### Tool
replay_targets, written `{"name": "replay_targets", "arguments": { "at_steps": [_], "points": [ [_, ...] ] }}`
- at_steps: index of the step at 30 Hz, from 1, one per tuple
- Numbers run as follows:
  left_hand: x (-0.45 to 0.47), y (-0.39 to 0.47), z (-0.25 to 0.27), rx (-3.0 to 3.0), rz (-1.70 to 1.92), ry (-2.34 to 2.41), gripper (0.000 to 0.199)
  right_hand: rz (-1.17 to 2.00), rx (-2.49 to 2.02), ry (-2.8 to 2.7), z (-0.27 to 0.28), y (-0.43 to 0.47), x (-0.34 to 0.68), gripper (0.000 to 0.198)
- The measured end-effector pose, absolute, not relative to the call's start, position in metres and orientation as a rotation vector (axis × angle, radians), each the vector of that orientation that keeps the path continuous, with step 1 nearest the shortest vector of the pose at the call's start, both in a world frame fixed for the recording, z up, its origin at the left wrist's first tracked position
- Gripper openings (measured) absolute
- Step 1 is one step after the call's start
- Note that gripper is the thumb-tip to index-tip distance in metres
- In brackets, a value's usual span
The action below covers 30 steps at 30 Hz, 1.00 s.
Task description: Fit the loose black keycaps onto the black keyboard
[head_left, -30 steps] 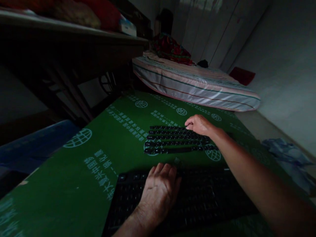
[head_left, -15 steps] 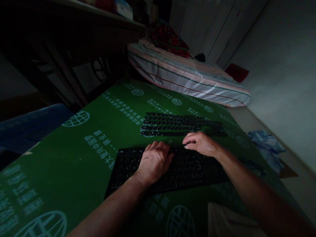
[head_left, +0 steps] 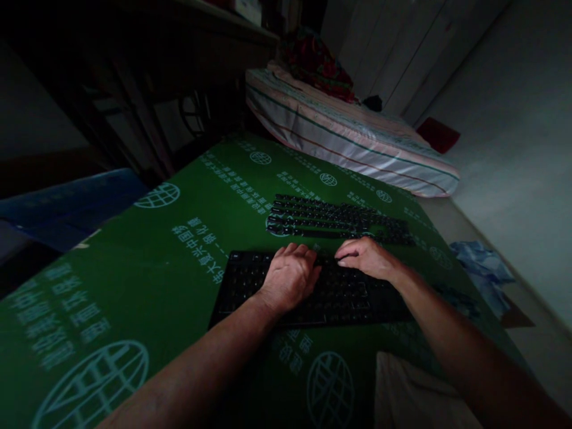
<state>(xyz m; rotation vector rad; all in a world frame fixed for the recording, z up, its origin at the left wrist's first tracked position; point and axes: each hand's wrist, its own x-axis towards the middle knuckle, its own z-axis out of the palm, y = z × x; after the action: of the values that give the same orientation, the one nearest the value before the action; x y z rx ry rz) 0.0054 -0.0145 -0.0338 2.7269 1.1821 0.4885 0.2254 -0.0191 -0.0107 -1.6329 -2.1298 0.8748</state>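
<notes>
A black keyboard (head_left: 344, 298) lies on a green board, many of its key positions apparently bare of caps. My left hand (head_left: 291, 275) rests across its middle, with fingers bent over the far edge and gripping it. At the keyboard's upper edge, right of centre, my right hand (head_left: 364, 257) is closed in a pinch on a small dark piece that looks like a keycap. Behind the keyboard, loose black keycaps (head_left: 313, 217) are laid out in rows like a keyboard layout. Dim light hides fine detail under both hands.
The green board (head_left: 179, 286) carries white globe prints and lettering. Beyond it is a striped mattress (head_left: 348, 149) with a red cloth bundle (head_left: 322, 68). A blue item (head_left: 71, 199) is at left, crumpled blue cloth (head_left: 480, 268) at right, and beige fabric (head_left: 411, 393) at the near edge.
The view has shifted, so the board and keyboard appear slightly higher and further right. Both hands hold nearly the same places on the keyboard, the right still pinching.
</notes>
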Motion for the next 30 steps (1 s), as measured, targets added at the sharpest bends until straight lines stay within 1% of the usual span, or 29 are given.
{"name": "replay_targets", "arguments": {
  "at_steps": [9, 18, 24, 30],
  "points": [
    [0.006, -0.015, -0.031, 2.704, 0.470, 1.185, 0.024, 0.816, -1.646, -2.113, -0.014, -0.024, 0.225, 0.014],
    [0.005, -0.016, -0.031, 2.691, 0.467, 1.167, 0.026, 0.691, -1.610, -2.185, -0.012, -0.029, 0.219, 0.011],
    [0.005, -0.016, -0.031, 2.693, 0.471, 1.169, 0.025, 0.585, -1.611, -2.213, -0.013, -0.033, 0.217, 0.012],
    [0.006, -0.016, -0.030, 2.684, 0.469, 1.174, 0.023, 0.553, -1.599, -2.243, -0.014, -0.034, 0.217, 0.012]
  ]
}}
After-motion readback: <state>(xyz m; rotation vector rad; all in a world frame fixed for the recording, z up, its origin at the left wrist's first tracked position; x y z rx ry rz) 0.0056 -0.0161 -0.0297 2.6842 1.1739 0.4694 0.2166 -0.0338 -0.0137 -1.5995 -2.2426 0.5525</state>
